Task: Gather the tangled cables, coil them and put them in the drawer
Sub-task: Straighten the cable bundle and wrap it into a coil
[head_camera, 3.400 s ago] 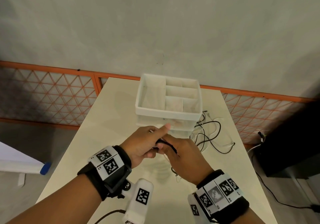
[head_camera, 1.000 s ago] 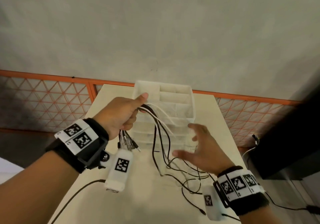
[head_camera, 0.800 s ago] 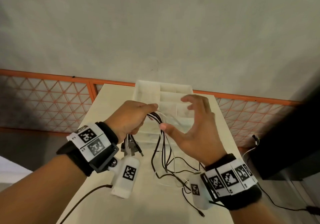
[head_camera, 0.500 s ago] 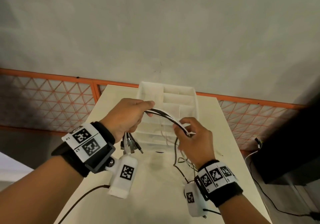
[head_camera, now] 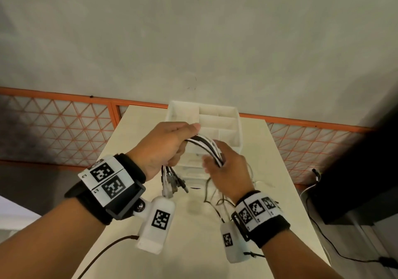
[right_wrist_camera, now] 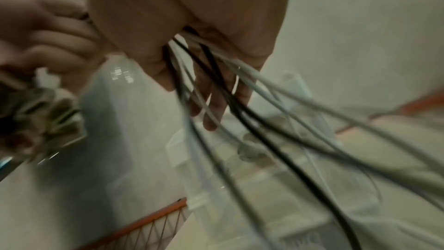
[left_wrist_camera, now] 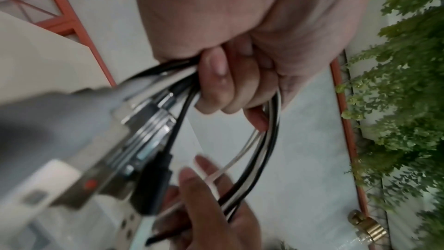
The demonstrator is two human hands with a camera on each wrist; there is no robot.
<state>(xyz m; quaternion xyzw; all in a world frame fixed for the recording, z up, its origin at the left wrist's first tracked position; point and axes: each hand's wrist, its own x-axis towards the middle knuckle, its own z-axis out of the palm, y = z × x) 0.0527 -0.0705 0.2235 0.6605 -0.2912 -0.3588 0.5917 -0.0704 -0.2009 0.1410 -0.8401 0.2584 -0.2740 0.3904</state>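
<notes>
A bundle of black and white cables arches between my two hands above the table. My left hand grips one end of the bundle, and the plugs hang below its fist. In the left wrist view its fingers curl round the cables. My right hand holds the bundle a short way along, and the loose lengths trail down from it to the table. Just behind the hands stands the white drawer unit with open compartments on top.
An orange mesh fence runs behind the table against the grey wall. A dark block stands to the right with a black lead on the floor. Green foliage shows in the left wrist view.
My right hand, spread below the hanging cables a second ago, rose and closed on the bundle beside my left hand. My left hand kept its grip and stayed raised.
</notes>
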